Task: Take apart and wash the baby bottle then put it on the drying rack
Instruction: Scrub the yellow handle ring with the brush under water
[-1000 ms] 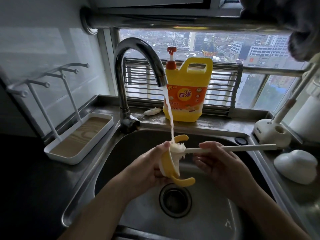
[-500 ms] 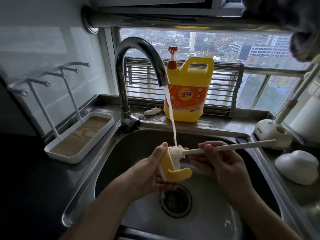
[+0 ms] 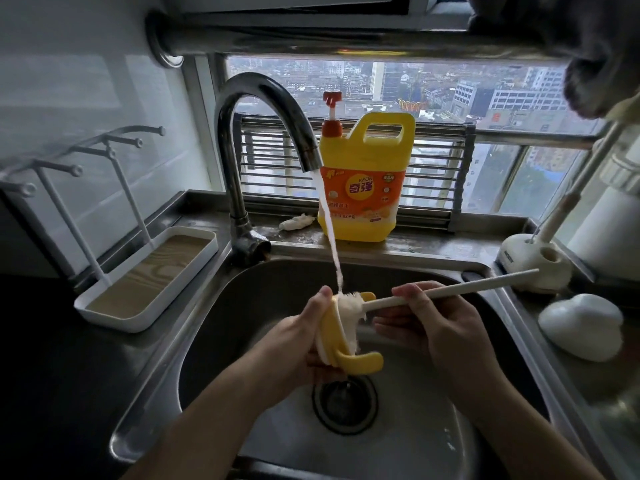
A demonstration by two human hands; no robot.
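Bottle collar (image 3: 360, 363), yellow with two handles, over the sink (image 3: 263, 292) under the running tap (image 3: 266, 95), left grip (image 3: 294, 344) curled round it. Brush (image 3: 467, 285) head pressed into the collar, stick pinched by right grip (image 3: 443, 327). Drying rack (image 3: 149, 271) on worktop (image 3: 45, 375), left of sink.

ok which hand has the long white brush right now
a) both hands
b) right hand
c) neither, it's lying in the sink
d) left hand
B: the right hand pinches the brush by its stick, while the left hand holds the yellow handle ring against the bristles.
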